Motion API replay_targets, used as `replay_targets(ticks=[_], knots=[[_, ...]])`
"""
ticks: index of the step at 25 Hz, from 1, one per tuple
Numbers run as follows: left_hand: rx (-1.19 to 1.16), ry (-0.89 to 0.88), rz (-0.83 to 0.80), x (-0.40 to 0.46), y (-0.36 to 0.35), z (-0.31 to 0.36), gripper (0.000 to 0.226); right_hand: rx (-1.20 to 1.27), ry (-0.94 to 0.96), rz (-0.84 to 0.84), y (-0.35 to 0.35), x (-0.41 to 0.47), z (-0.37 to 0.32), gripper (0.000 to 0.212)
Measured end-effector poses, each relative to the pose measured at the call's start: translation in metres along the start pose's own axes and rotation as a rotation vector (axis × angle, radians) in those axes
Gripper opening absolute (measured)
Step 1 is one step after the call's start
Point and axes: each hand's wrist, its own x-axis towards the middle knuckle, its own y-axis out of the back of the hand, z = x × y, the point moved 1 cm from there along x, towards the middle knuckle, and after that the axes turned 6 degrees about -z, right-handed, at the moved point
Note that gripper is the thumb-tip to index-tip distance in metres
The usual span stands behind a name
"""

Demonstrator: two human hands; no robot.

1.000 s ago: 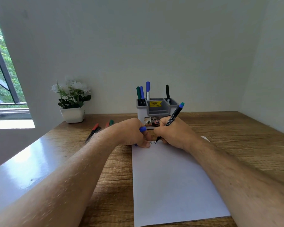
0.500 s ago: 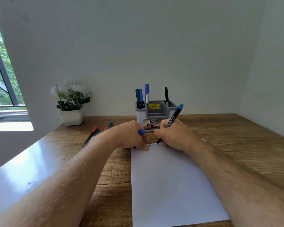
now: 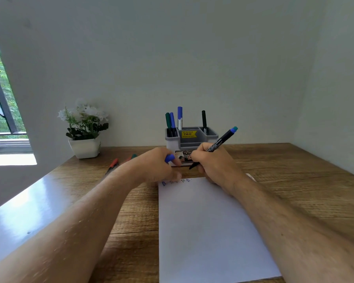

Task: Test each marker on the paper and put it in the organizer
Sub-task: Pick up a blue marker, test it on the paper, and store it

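Your right hand (image 3: 215, 166) pinches the marker (image 3: 215, 147) at centre frame, tip just off the paper (image 3: 208, 227); your left hand (image 3: 157, 166) grips its blue cap (image 3: 169, 158). Recap squarely, then slot it into the organizer (image 3: 192, 138) behind.

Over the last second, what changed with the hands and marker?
The right hand lifted the marker tip off the paper; it now hangs above the far edge. The left hand also rose, uncovering small blue test marks. Unchanged: both grips, the blue cap in the left hand, the organizer.
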Motion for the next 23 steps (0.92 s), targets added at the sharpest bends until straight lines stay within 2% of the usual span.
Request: replay_targets(ticks=[3,5,7,9,13,17,23], knots=[[-0.210,0.000,0.134,0.002,0.002,0.002,0.028,0.176,0.015,-0.021,0.002,0.000,-0.005,0.019],[-0.385,-0.038,0.171,0.001,0.004,0.006,0.021,0.358,0.028,-0.036,0.002,-0.002,-0.008,0.020],[-0.448,-0.095,0.177,-0.001,0.006,0.007,0.011,0.481,0.037,-0.034,0.003,-0.002,-0.010,0.016],[-0.435,-0.148,0.186,-0.004,0.006,0.008,0.004,0.568,0.048,-0.010,0.004,-0.001,-0.009,0.014],[-0.384,-0.259,0.206,-0.008,0.005,0.012,0.008,0.651,0.063,0.007,0.006,0.004,-0.007,0.010],[-0.318,-0.309,0.239,-0.009,0.005,0.014,0.009,0.661,0.068,0.011,0.006,0.006,-0.006,0.015],[-0.343,-0.365,0.240,-0.008,0.006,0.011,0.009,0.622,0.012,-0.014,0.005,0.004,-0.010,0.005]])
